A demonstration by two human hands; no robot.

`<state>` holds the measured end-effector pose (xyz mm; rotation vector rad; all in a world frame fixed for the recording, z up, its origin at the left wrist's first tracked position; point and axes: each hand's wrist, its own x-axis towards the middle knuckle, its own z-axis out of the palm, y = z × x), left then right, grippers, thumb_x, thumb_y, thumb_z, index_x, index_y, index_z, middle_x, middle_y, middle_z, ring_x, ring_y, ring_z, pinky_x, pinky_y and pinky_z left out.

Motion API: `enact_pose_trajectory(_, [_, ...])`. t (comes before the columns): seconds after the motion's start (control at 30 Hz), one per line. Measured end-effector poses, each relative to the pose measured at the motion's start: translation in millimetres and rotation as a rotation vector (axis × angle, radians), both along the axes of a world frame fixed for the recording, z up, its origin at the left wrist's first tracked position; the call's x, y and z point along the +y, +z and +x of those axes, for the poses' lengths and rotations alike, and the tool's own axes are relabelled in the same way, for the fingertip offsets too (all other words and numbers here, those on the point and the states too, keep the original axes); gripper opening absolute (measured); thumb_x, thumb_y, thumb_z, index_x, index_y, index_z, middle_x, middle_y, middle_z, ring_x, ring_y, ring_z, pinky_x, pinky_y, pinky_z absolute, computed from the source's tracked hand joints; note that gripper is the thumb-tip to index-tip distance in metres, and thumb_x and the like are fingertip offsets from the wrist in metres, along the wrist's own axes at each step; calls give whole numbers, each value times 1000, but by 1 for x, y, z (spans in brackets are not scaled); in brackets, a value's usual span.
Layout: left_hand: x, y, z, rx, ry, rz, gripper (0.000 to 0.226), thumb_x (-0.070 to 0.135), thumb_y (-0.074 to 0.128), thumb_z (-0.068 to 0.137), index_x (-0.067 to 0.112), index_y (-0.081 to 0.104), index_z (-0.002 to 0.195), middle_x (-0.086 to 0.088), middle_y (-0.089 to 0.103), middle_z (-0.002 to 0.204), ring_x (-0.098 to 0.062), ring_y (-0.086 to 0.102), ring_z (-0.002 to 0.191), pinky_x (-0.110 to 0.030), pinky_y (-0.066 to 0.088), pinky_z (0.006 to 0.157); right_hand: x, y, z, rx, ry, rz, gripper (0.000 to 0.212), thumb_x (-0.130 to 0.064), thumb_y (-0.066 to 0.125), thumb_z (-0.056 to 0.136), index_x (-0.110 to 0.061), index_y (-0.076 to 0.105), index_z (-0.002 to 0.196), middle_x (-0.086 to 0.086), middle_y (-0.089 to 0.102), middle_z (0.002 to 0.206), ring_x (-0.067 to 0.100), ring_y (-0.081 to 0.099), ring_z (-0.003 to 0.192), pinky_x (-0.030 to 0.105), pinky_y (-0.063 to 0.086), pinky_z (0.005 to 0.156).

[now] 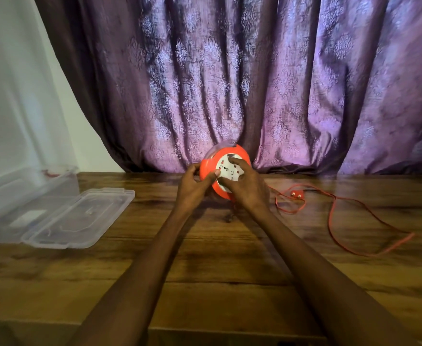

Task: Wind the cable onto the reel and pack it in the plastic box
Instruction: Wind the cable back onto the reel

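Reel (226, 168): orange rim, white socket face, tilted, at the far middle of the bench (205, 270), before the curtain (254, 83).
Left hand (192, 187): grips the reel's left rim.
Right hand (246, 189): fingers curled onto the white face.
Cable (339, 221): loose on the bench, right of the reel; plug (295, 193) near the reel.
Box (17, 196): clear, left of the reel, lid (80, 218) open.

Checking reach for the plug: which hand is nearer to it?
Right. The right hand on the reel's face sits just left of the plug; the left hand grips the reel's far side.
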<state>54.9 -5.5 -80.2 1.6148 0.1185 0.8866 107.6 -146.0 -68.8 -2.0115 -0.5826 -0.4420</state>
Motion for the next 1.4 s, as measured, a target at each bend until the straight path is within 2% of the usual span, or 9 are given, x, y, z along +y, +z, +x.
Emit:
enact_pose_trajectory(0.33, [20,-4,-6,-54,6,-506,37,33,67,91,9,66,120,-13,71,113,-25,65,99,-42,56,71,-29,-12,35,-107,144,171,43,-25,57,86,-38,53,127,-8,71,107,13,67,84,42,55,84])
enact_pose_trajectory(0.47, [31,0,-10,3,-60,-626,39,33,58,97,8,61,127,-11,69,112,-22,66,94,-40,58,69,-30,-27,49,9,267,-109,57,-13,63,89,-22,49,143,7,59,139,23,58,124,34,44,107])
enact_pose_trajectory(0.6, [33,2,-12,44,-128,-662,40,33,55,98,6,58,128,-10,68,104,-19,63,85,-38,55,70,-19,-29,44,-49,395,-296,44,-31,60,98,-24,52,141,0,47,152,25,29,148,46,21,122])
enact_pose_trajectory(0.7, [32,0,-12,63,-166,-667,38,31,56,97,7,58,127,-8,69,104,-18,65,87,-40,54,76,-17,-25,37,-115,535,-258,16,-19,61,97,-22,71,109,-4,66,122,12,56,121,36,40,104])
enact_pose_trajectory(0.8, [35,0,-12,82,-149,-645,36,33,58,96,9,60,124,-6,70,100,-16,66,83,-35,57,66,-27,-20,31,-44,605,-203,19,-11,62,96,-26,70,90,-13,70,91,-7,59,86,26,44,78])
enact_pose_trajectory(0.93, [43,-3,-9,97,-35,-599,37,34,65,92,6,66,117,-7,74,97,-25,71,85,-42,60,66,-46,-6,35,-157,445,-176,14,-16,65,95,-9,73,104,6,74,100,19,68,93,40,51,86])
enact_pose_trajectory(1.1, [34,-5,-11,28,71,-606,37,31,74,86,6,69,113,-20,72,112,-43,69,103,-71,53,79,-52,8,22,-486,398,-408,11,-16,75,83,-15,75,94,4,74,94,23,67,90,26,42,77])
enact_pose_trajectory(1.27, [41,1,-18,-66,110,-692,39,30,67,92,8,64,124,-14,70,119,-29,69,105,-45,63,64,-34,-4,12,-576,171,-812,14,-28,62,84,-23,65,97,0,69,106,28,65,100,36,45,76])
enact_pose_trajectory(1.4, [41,3,-21,-47,30,-723,43,31,60,96,8,58,132,-14,65,129,-31,63,117,-43,60,72,-19,-27,12,-485,-116,-767,26,-18,58,83,-16,56,109,10,61,114,37,65,96,41,48,69])
